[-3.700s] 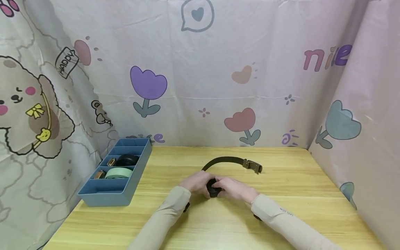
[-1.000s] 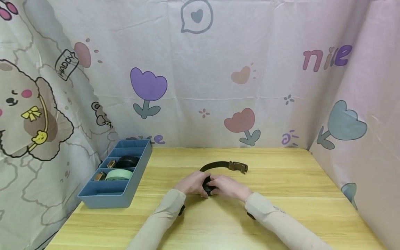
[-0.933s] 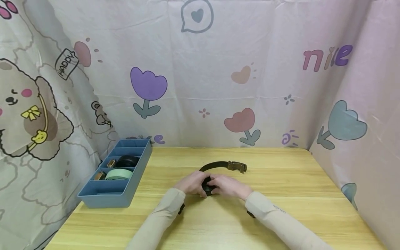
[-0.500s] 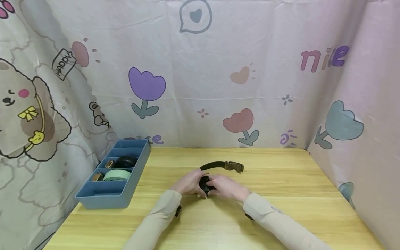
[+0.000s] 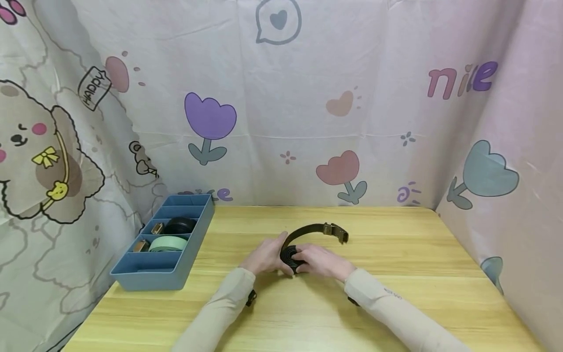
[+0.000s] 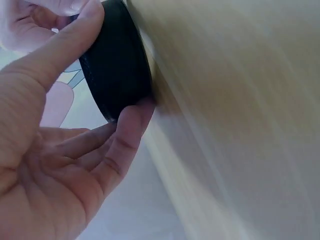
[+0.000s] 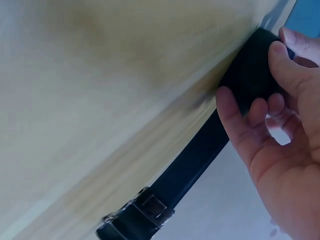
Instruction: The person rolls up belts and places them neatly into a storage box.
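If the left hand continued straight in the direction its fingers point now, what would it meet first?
The left hand already touches the black rolled belt coil; just beyond lies the right hand. Depth is unclear.

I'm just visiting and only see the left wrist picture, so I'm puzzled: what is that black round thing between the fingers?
Observer: A black belt, rolled into a coil on a wooden table; the head view shows its spiral.
Visitor: Rolled all the way?
Observer: No. A loose tail arcs away, ending in a metal buckle.
Visitor: Anything else there?
Observer: A blue tray at the table's left holds a rolled green belt.
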`<move>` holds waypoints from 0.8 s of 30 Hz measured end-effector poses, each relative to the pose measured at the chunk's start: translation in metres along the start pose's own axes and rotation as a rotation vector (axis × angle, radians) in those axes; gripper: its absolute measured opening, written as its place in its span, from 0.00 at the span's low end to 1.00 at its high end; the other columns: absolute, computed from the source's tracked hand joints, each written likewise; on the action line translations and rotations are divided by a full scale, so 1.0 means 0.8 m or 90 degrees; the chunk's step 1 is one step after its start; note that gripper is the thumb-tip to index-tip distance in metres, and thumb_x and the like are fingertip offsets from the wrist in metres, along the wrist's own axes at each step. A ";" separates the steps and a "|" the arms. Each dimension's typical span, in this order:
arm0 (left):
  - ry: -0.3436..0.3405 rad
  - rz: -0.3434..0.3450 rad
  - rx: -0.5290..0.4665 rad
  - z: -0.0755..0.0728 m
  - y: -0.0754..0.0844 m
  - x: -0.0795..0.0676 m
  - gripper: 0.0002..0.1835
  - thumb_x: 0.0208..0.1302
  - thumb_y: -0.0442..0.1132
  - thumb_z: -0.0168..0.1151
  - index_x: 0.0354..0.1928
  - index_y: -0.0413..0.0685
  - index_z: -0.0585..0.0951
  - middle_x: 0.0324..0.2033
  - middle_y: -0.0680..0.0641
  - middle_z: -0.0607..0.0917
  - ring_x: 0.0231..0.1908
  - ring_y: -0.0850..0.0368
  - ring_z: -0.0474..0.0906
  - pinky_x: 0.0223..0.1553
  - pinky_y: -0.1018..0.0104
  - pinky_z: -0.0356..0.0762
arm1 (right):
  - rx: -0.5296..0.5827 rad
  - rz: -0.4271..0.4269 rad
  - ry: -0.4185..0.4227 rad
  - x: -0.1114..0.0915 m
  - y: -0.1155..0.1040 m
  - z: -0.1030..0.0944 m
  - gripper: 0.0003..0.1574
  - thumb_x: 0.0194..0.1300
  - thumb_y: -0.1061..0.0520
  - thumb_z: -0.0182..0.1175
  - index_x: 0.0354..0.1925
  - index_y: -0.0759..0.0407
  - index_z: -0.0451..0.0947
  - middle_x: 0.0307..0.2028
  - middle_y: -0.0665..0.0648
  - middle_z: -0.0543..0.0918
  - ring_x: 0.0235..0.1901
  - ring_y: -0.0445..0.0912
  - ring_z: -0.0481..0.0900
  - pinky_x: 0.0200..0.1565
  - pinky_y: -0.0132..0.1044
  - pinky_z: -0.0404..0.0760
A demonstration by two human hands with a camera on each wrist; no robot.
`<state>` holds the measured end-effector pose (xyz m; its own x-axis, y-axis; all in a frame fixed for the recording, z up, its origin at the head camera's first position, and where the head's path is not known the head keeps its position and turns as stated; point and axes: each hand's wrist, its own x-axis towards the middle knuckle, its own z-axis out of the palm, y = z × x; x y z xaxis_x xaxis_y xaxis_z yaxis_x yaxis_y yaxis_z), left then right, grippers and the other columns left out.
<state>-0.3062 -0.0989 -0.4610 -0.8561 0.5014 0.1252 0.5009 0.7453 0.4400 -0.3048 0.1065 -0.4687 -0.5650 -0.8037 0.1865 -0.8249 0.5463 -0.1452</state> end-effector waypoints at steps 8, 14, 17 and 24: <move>-0.062 -0.004 -0.029 0.002 0.002 0.010 0.41 0.38 0.57 0.81 0.55 0.51 0.75 0.44 0.51 0.84 0.41 0.58 0.78 0.47 0.61 0.76 | -0.056 -0.029 -0.044 -0.001 0.005 -0.012 0.18 0.64 0.47 0.64 0.50 0.49 0.84 0.38 0.46 0.77 0.37 0.38 0.72 0.44 0.31 0.77; -0.030 -0.027 0.012 0.009 0.008 0.012 0.30 0.36 0.56 0.81 0.40 0.52 0.78 0.31 0.55 0.81 0.31 0.61 0.75 0.36 0.66 0.74 | -0.094 0.004 -0.013 -0.001 -0.002 -0.005 0.12 0.64 0.47 0.64 0.45 0.45 0.82 0.38 0.47 0.77 0.37 0.39 0.74 0.42 0.32 0.77; -0.009 -0.034 0.042 0.010 0.012 0.011 0.29 0.35 0.57 0.80 0.36 0.51 0.77 0.28 0.55 0.79 0.29 0.60 0.73 0.33 0.66 0.73 | -0.101 -0.003 0.017 -0.001 -0.006 0.001 0.10 0.63 0.49 0.65 0.43 0.46 0.82 0.39 0.48 0.79 0.37 0.40 0.77 0.42 0.33 0.78; -0.053 0.009 0.032 0.009 0.007 0.013 0.30 0.35 0.53 0.82 0.41 0.53 0.79 0.35 0.55 0.82 0.35 0.61 0.75 0.41 0.65 0.75 | -0.112 -0.057 0.009 -0.001 0.006 0.000 0.19 0.57 0.50 0.70 0.49 0.47 0.83 0.45 0.48 0.81 0.45 0.41 0.79 0.52 0.33 0.77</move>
<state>-0.3111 -0.0864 -0.4633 -0.8363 0.5454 0.0553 0.5204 0.7581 0.3931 -0.3082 0.1099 -0.4695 -0.4891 -0.8479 0.2047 -0.8608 0.5071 0.0435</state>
